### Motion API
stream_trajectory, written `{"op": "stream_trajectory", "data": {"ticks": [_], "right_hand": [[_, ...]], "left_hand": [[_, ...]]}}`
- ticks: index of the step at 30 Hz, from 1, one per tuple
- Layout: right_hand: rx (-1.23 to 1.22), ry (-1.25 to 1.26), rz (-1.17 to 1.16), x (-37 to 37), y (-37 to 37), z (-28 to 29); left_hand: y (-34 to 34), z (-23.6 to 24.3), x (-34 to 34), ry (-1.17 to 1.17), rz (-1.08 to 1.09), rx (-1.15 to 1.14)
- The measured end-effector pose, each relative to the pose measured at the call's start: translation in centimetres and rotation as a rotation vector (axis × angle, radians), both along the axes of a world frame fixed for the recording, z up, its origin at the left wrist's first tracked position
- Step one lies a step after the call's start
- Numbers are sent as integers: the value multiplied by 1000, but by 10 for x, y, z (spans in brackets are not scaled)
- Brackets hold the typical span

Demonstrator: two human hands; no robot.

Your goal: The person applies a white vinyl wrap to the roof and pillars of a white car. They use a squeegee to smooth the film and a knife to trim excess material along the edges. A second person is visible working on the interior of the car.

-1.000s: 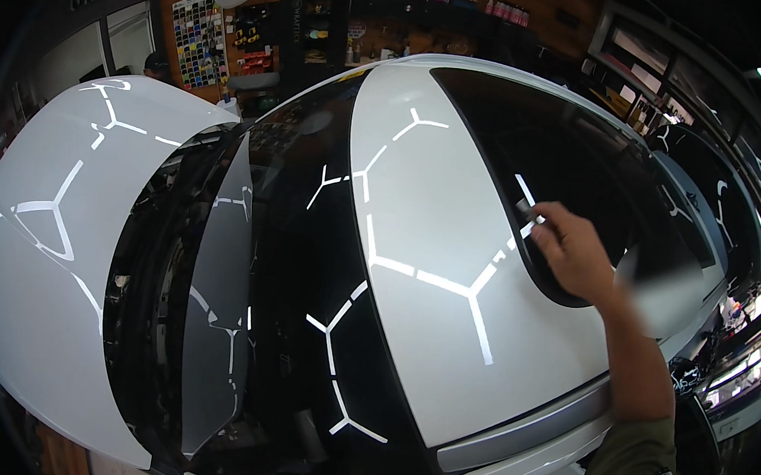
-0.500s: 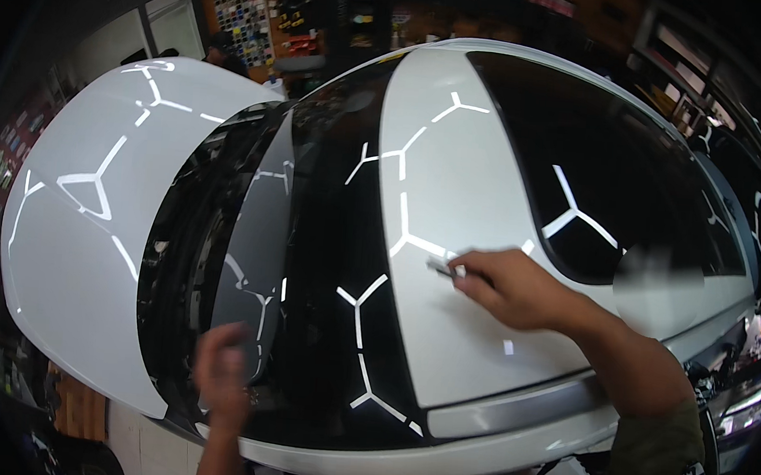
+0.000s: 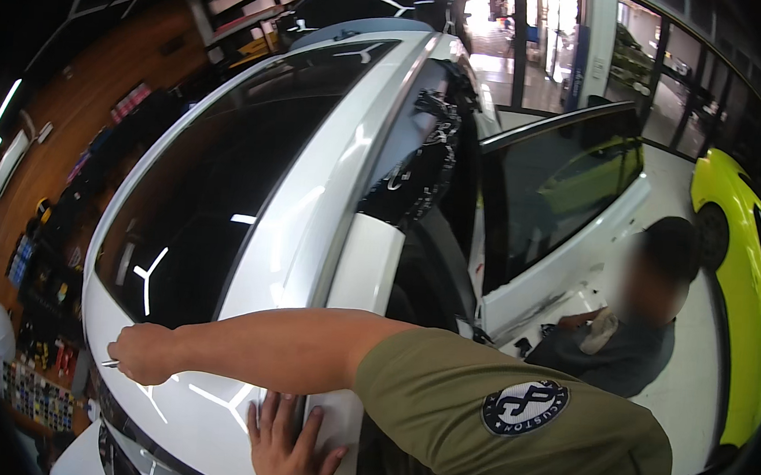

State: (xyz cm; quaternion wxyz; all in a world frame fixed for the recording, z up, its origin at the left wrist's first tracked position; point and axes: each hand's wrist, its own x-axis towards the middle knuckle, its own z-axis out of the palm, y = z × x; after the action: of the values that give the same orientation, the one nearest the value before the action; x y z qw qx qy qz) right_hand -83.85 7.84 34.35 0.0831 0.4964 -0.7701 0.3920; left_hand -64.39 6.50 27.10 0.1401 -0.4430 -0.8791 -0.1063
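Observation:
A white car roof (image 3: 195, 428) stretches beneath my arms, with a dark glass panel (image 3: 198, 189) set into it. My right hand (image 3: 145, 353) reaches across the roof near the corner of the glass. It is closed around a slim silvery tool (image 3: 110, 363); only its tip shows, and I cannot tell its exact kind. Flat on the roof's near edge rests my left hand (image 3: 288, 447), fingers spread, by the grey side rail (image 3: 341, 235). My right arm crosses over beyond it.
An open car door (image 3: 569, 198) juts out at the right. Beside it a person (image 3: 630, 334) crouches low, holding a pale cloth (image 3: 601, 331). A yellow-green car (image 3: 738, 298) stands farther right. Shelves of supplies (image 3: 41, 302) line the wooden wall at left.
My view has swung right, toward the rear and the open door. My right hand with the tool is now by the glass corner; my left hand has come down onto the roof edge.

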Motion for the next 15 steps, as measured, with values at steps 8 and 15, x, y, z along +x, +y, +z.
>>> {"op": "stream_trajectory", "data": {"ticks": [8,15], "right_hand": [[-576,87,-136,60,99,22],[-627,11,-800,201,262,-25]], "left_hand": [[-13,-26,-12,-22,348,136],[2,-28,-4,-68,359,192]]}}
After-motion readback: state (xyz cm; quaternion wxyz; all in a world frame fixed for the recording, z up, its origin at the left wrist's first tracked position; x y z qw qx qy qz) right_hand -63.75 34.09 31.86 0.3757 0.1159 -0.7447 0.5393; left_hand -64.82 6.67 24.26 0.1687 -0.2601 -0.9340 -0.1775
